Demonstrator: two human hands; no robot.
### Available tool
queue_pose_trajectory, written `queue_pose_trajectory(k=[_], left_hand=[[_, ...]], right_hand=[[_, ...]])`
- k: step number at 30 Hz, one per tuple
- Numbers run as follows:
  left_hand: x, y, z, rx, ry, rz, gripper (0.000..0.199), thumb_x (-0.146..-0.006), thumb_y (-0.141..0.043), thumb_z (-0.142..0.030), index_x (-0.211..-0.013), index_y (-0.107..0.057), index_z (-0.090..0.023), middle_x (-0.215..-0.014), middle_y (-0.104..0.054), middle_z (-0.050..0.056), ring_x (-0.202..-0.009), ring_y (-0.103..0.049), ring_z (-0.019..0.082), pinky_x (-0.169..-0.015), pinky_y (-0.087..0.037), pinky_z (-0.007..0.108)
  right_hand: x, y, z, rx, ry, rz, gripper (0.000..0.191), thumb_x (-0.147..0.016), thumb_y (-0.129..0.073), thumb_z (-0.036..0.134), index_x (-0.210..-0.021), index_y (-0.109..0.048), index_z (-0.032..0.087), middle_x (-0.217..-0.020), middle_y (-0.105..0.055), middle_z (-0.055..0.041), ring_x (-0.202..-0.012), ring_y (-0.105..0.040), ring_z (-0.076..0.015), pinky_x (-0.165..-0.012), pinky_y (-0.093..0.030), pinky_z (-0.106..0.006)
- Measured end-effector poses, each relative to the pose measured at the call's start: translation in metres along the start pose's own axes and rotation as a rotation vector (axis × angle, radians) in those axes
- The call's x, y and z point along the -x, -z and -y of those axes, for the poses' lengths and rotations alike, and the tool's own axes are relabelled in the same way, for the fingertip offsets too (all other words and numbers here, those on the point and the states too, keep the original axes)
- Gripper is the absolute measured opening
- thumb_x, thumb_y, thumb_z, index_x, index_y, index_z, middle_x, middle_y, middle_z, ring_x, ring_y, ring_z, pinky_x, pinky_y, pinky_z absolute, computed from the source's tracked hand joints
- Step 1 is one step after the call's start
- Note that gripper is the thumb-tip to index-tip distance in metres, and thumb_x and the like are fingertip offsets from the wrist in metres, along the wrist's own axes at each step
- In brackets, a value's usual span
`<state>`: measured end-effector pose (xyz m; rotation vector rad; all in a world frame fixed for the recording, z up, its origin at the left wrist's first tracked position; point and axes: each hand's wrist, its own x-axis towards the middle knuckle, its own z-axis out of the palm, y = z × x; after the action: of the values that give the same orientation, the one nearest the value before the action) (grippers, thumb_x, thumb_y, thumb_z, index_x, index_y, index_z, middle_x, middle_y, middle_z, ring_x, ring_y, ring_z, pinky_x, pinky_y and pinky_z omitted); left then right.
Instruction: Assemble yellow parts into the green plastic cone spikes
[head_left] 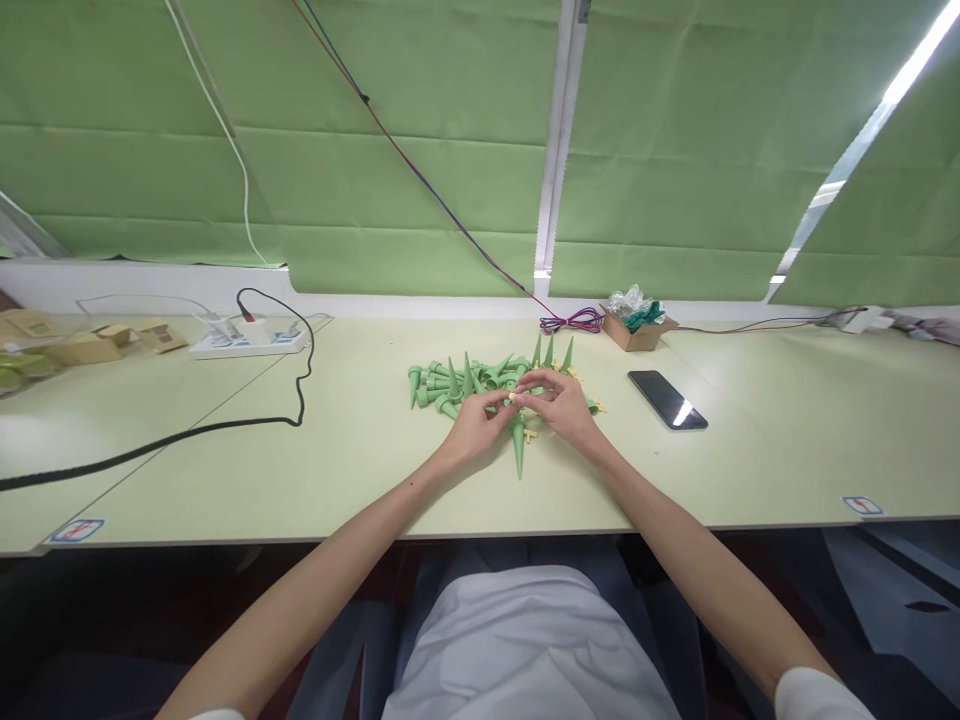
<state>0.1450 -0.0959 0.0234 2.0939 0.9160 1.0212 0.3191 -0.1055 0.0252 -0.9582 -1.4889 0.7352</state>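
My left hand (pixel 478 422) and my right hand (pixel 561 406) meet fingertip to fingertip over a pile of green plant watering spikes (pixel 435 384). Pinched between them is a small yellow piece (pixel 512 397), mostly covered by the fingers. Just below the hands, one green spike (pixel 519 452) lies with its tip towards me; its upper end is partly hidden. Beside it rests a yellow T-shaped piece (pixel 531 436). Behind my right hand several spikes stand point up, such as this upright spike (pixel 567 354), with more yellow pieces around them.
A black phone (pixel 667 400) lies to the right of the pile. Behind it stands a small cardboard box (pixel 636 333) holding clear plastic and green material, beside a coiled cable (pixel 574 320). At left, a power strip (pixel 251 342) has a black cord (pixel 225 425) running across the table.
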Motion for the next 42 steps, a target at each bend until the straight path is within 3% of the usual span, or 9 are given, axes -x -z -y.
queue_pose_trajectory(k=[14, 18, 25, 28, 34, 42], left_hand=[[-0.002, 0.001, 0.002, 0.125, 0.043, -0.034, 0.038, -0.089, -0.054, -0.048, -0.09, -0.073, -0.015, -0.08, -0.068, 0.005, -0.064, -0.051, 0.014, -0.059, -0.038, 0.028], [-0.002, 0.001, 0.002, 0.092, 0.037, -0.048, 0.041, -0.09, -0.052, -0.049, -0.089, -0.073, -0.014, -0.079, -0.067, 0.006, -0.065, -0.05, 0.014, -0.058, -0.038, 0.028], [-0.001, 0.001, 0.001, 0.033, 0.013, -0.042, 0.04, -0.093, -0.049, -0.046, -0.087, -0.073, -0.014, -0.077, -0.067, 0.004, -0.062, -0.047, 0.013, -0.057, -0.035, 0.026], [-0.001, 0.0, 0.001, 0.008, -0.003, -0.029, 0.038, -0.092, -0.05, -0.044, -0.085, -0.072, -0.014, -0.076, -0.067, 0.003, -0.063, -0.048, 0.013, -0.058, -0.035, 0.025], [-0.002, 0.0, 0.003, 0.014, 0.008, -0.031, 0.036, -0.093, -0.05, -0.043, -0.089, -0.072, -0.014, -0.077, -0.066, 0.003, -0.062, -0.045, 0.013, -0.057, -0.034, 0.025], [-0.001, -0.001, 0.001, -0.087, 0.016, -0.081, 0.047, -0.096, -0.043, -0.049, -0.073, -0.066, -0.015, -0.056, -0.044, -0.002, -0.055, -0.034, 0.012, -0.055, -0.028, 0.026]], right_hand=[[-0.003, 0.001, -0.007, 0.034, 0.052, -0.085, 0.028, -0.074, -0.073, 0.042, -0.088, -0.069, 0.018, -0.091, -0.072, -0.0065, -0.087, -0.069, -0.0206, -0.066, -0.059, -0.029], [-0.001, 0.001, -0.005, 0.076, 0.05, -0.102, 0.027, -0.077, -0.071, 0.042, -0.088, -0.069, 0.018, -0.091, -0.071, -0.0061, -0.082, -0.068, -0.0191, -0.061, -0.056, -0.026], [0.003, -0.001, -0.001, 0.208, 0.097, -0.065, 0.029, -0.086, -0.063, 0.046, -0.091, -0.069, 0.018, -0.092, -0.07, -0.0058, -0.05, -0.051, -0.0093, -0.046, -0.039, -0.024], [0.003, -0.003, -0.001, 0.304, 0.166, -0.062, 0.029, -0.09, -0.057, 0.045, -0.088, -0.069, 0.018, -0.088, -0.069, -0.0058, -0.05, -0.046, -0.0095, -0.048, -0.037, -0.025], [0.004, -0.002, -0.001, 0.394, 0.209, 0.035, 0.032, -0.094, -0.05, 0.042, -0.081, -0.068, 0.018, -0.075, -0.067, -0.0047, -0.061, -0.055, -0.0146, -0.056, -0.042, -0.026], [0.004, -0.002, -0.002, 0.385, 0.194, -0.101, 0.036, -0.094, -0.05, 0.046, -0.077, -0.066, 0.018, -0.071, -0.064, -0.0038, -0.059, -0.054, -0.0145, -0.057, -0.043, -0.026]])
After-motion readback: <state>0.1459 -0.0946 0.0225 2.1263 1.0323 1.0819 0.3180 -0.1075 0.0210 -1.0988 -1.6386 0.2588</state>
